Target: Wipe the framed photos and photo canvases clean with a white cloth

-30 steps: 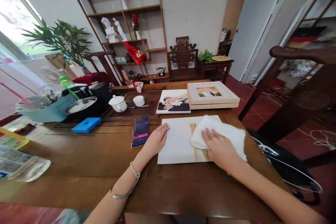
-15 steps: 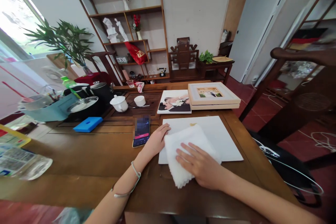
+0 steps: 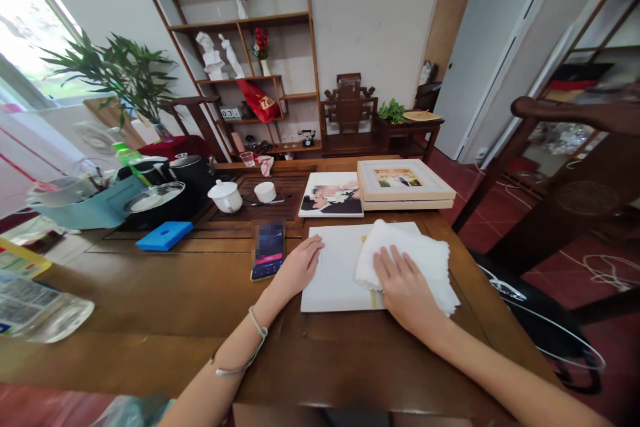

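Note:
A flat white panel (image 3: 333, 270) lies on the wooden table before me, with a narrow yellowish strip showing beside the cloth. Over its right half my right hand (image 3: 406, 283) holds a folded white cloth (image 3: 427, 260), pressing it down with the fingers stretched across the top; the thumb is hidden. My left hand (image 3: 303, 263) rests at the panel's left edge, fingers laid over the border and holding nothing. Just left of that hand is a phone (image 3: 269, 252) with its screen lit.
Behind the panel lie a photo print (image 3: 331, 195) and stacked picture frames (image 3: 406, 185). Further left stand a lidded white teacup (image 3: 225, 196), a small white cup (image 3: 265, 192), a blue block (image 3: 165, 235) and a clear bottle (image 3: 47, 310). A dark chair (image 3: 565, 180) stands right.
My right hand has moved the cloth to the right across the panel, uncovering its left part and the yellowish strip. My left hand stays at the left edge.

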`<state>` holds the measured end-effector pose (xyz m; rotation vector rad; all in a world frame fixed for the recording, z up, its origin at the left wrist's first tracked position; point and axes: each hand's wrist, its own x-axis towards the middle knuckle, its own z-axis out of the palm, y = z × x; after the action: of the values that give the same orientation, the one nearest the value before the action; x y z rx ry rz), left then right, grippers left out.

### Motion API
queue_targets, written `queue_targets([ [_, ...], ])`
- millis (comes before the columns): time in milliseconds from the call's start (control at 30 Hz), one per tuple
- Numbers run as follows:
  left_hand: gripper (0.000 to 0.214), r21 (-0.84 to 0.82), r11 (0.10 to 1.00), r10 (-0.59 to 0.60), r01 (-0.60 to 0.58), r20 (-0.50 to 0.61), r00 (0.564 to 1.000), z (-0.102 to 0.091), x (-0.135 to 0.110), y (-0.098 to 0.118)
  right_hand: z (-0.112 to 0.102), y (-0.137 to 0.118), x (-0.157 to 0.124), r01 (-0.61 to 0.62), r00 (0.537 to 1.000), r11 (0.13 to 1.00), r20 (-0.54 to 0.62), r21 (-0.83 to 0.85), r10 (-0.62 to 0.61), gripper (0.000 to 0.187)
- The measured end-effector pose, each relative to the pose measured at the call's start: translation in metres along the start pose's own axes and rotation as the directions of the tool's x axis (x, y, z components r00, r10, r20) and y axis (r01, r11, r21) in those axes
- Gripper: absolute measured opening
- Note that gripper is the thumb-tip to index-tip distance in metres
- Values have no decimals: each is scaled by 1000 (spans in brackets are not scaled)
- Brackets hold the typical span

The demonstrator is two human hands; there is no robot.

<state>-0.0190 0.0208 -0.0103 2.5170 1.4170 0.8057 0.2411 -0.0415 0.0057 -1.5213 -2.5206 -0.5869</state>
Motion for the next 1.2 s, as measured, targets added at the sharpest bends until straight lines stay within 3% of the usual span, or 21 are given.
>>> queue_targets([
  [67,29,-6,1000,8,-8,-9,1000,0,0,0,-1,-12,-4,205,977,975,-80,90,-198,56],
  [133,30,-14,1000,11,-11,-3,1000,0,0,1,-3,-20,-6,406,912,897,-141,175,-385,56],
  [200,30,-13,1000,4,-4,10,1000,-1,0,1,-6,-21,-5,516,857,820,-159,249,-491,58],
  [233,31,-11,1000,2,-2,15,1000,-2,1,1,-6,-18,-3,522,853,805,-153,282,-500,60],
  [300,31,-9,1000,3,-3,20,1000,-2,1,2,-4,-7,3,445,894,833,-107,327,-436,65],
  [400,30,-22,1000,12,-12,11,1000,-2,1,1,4,16,14,204,977,927,-2,315,-215,70],
  [500,30,-28,999,18,-18,4,1000,-2,1,1,13,31,21,-6,999,972,47,234,-5,67],
  [567,30,-21,1000,17,-17,6,1000,-1,1,1,16,32,21,-38,999,981,38,189,31,66],
  [633,30,-15,1000,10,-10,10,1000,-1,1,1,15,26,19,37,999,982,27,184,-42,66],
  [700,30,-14,1000,-3,3,13,1000,-1,1,1,10,19,16,194,980,954,8,230,-201,65],
  [800,33,-25,1000,-7,8,34,999,-3,1,2,-3,13,13,465,874,804,-48,370,-483,66],
  [867,37,-41,999,0,2,58,998,-5,1,2,-9,16,14,554,805,702,-71,447,-589,69],
  [900,38,-48,999,2,1,69,998,-6,1,3,-10,19,16,554,799,687,-69,469,-597,71],
  [967,36,-49,999,-4,8,68,998,-6,1,3,-7,26,20,476,854,742,-46,472,-519,72],
  [1067,32,-36,999,-7,9,47,999,-4,2,2,4,38,25,230,967,880,8,415,-256,75],
  [1133,31,-34,999,-2,3,33,999,-3,2,2,9,43,27,105,992,919,24,380,-123,76],
  [1200,31,-34,999,-2,3,26,1000,-3,2,2,11,42,26,102,993,919,12,380,-115,75],
])
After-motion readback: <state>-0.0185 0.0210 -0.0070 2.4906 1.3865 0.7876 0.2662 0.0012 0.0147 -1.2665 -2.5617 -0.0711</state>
